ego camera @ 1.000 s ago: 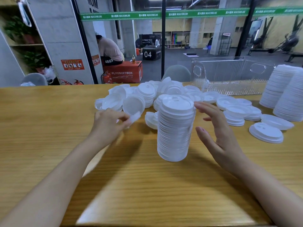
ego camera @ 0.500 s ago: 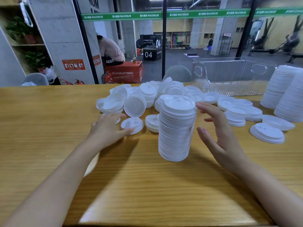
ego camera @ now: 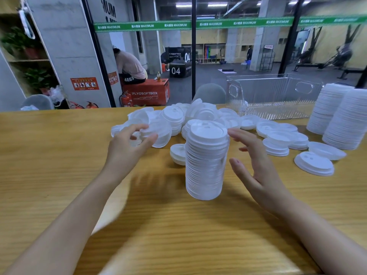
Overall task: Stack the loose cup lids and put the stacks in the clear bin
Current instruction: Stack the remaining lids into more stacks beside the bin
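We judge these lids to be thin, light, springy plastic, slick on one another, so the tall stack [ego camera: 206, 161] on the surface [ego camera: 49, 155] could slew if squeezed high. We would take it low, with palms on opposite sides. Our right hand [ego camera: 258, 171] stands at its 3 o'clock, fingers [ego camera: 238, 135] straight and spread just beside the top lids; we cannot tell whether they touch. At the stack's 10 o'clock, our left hand [ego camera: 127, 147] curls round a loose lid [ego camera: 146, 132] at the heap's [ego camera: 178, 116] near edge. The clear bin [ego camera: 274, 100] sits at 1 o'clock.
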